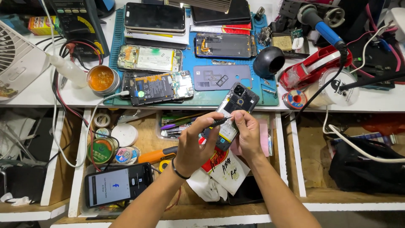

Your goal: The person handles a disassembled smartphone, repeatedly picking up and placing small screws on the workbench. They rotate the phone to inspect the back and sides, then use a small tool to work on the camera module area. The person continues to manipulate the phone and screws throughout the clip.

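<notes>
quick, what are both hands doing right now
Left hand: closed on a thin black tool, tip at the opened phone.
Right hand: closed, holding the opened phone.

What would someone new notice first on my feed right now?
First, the opened phone with its back cover off, held over the open drawer: the right hand grips it while the left hand points a black tool at its board. Next, the blue mat on the bench above, crowded with other dismantled phones, and the lit phone lying at the drawer's lower left.
</notes>
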